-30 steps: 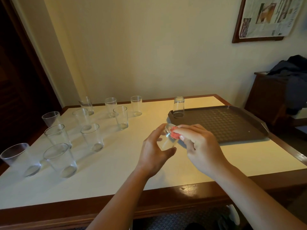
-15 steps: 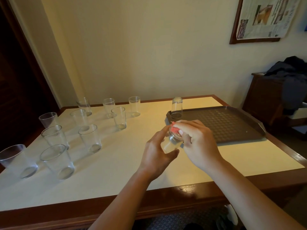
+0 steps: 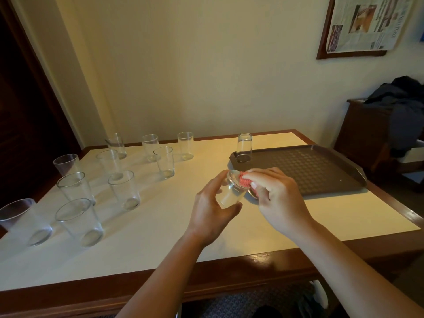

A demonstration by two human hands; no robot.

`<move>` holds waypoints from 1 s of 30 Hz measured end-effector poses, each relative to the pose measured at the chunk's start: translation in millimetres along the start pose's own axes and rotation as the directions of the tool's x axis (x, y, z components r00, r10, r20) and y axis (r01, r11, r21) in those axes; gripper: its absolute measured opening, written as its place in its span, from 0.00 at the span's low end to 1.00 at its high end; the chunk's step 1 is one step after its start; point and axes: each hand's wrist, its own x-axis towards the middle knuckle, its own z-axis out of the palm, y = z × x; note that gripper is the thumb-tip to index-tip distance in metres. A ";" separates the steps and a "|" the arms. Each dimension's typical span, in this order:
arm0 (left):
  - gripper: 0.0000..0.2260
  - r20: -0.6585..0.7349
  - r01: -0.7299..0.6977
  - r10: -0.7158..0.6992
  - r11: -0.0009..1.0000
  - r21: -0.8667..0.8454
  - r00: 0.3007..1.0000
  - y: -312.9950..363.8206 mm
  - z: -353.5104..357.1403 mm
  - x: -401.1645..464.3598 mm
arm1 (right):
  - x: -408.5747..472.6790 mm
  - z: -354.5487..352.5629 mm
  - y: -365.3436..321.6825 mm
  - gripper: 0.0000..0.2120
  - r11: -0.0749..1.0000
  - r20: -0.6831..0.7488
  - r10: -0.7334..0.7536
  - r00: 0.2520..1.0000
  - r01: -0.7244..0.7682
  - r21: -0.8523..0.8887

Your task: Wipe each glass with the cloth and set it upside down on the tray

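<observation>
Altogether, both hands grip one glass (image 3: 229,192); ten upright, one inverted on tray (image 3: 321,184).

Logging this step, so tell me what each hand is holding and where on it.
Left hand grips the glass around its side wall. Right hand pinches the red cloth against the glass's rim.

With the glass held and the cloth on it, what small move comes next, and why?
Probably keep rubbing: the left hand grips the glass above the table, the right hand presses the red cloth at its rim, short of the tray.
</observation>
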 end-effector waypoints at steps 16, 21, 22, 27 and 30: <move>0.33 -0.020 0.009 -0.010 0.998 -0.057 1.000 0.6 4.2 4.2 | 5.0 -5.8 -14.3 0.15 0.996 0.042 -0.055 0.998 0.052 0.071; 0.33 0.016 0.019 -0.018 0.998 -0.062 1.000 2.6 15.4 -4.6 | 8.9 -0.2 -4.0 0.15 0.999 0.024 0.043 0.999 -0.043 0.010; 0.33 0.009 0.022 -0.021 0.998 -0.062 1.000 2.0 15.4 -3.8 | 8.5 0.8 -8.3 0.15 0.999 0.034 0.033 0.999 -0.034 0.030; 0.32 0.011 0.029 -0.028 0.998 -0.059 1.000 1.3 14.1 -6.3 | 3.4 -14.5 4.9 0.14 0.996 0.098 0.052 0.994 -0.060 0.074; 0.33 0.029 0.029 -0.027 0.998 -0.059 0.999 6.2 24.2 -5.4 | 8.3 -9.6 3.9 0.14 0.993 0.070 0.101 0.992 -0.105 0.045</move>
